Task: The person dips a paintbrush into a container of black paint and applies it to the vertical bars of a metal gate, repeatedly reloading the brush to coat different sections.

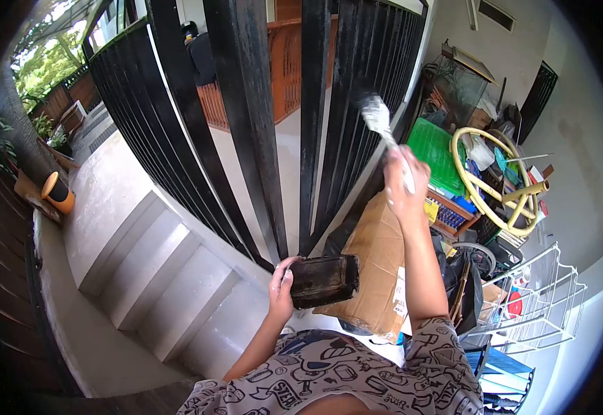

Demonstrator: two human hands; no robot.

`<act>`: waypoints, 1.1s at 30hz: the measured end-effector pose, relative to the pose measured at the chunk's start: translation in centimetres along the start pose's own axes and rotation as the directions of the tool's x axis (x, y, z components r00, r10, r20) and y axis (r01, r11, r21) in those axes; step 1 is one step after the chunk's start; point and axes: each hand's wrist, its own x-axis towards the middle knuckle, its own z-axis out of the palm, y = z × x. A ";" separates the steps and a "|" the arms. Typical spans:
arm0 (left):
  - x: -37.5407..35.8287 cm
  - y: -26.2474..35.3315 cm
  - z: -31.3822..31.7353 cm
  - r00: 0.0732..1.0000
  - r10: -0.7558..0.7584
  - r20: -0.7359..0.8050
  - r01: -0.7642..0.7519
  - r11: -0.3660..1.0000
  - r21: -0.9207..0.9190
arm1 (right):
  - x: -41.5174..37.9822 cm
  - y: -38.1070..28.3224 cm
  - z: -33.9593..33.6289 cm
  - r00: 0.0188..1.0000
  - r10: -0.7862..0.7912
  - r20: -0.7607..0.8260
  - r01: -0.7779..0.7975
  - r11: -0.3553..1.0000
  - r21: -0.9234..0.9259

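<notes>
Raised at the right, my right hand [415, 176] is wrapped round the pale handle of a paintbrush [376, 116]. White smears cover the brush, and its dark bristle tip overlaps the black railing [367, 66] in this view. Low in the middle, my left hand [282, 289] grips one end of a paint-stained black rectangular tray [319, 282], fingers over its edge. Whitish stains mark the fingers of both hands. Wide black metal posts [243, 111] rise in front of me.
Concrete steps [177, 273] descend at the left. A large cardboard box [374, 266] stands beside the tray. Clutter fills the right: a green lid [434, 155], a coiled yellow hose [462, 173] and a white wire drying rack [540, 301]. Wooden furniture [284, 66] shows behind the railing.
</notes>
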 end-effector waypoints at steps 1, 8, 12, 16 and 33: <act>0.0 0.3 0.1 1.000 -0.009 0.004 0.009 1.000 0.004 | 0.2 0.1 0.6 0.995 0.077 0.062 -0.079 0.997 0.027; 0.0 0.5 0.0 1.000 -0.010 0.009 0.010 1.000 -0.004 | -3.9 1.5 1.2 0.954 0.208 0.218 -0.177 0.973 -0.150; -0.1 0.5 -0.1 0.999 -0.047 0.012 0.047 0.999 -0.009 | -1.4 0.4 -1.2 0.989 0.130 0.066 -0.128 0.991 -0.026; 0.2 0.6 0.3 0.999 -0.040 0.025 0.040 0.999 -0.007 | 0.3 0.0 -0.5 0.996 0.022 -0.091 -0.015 0.997 0.076; 0.7 -0.1 0.3 0.997 -0.062 0.043 0.063 0.998 -0.019 | -2.9 2.8 3.2 1.000 0.016 -0.020 -0.015 0.998 0.066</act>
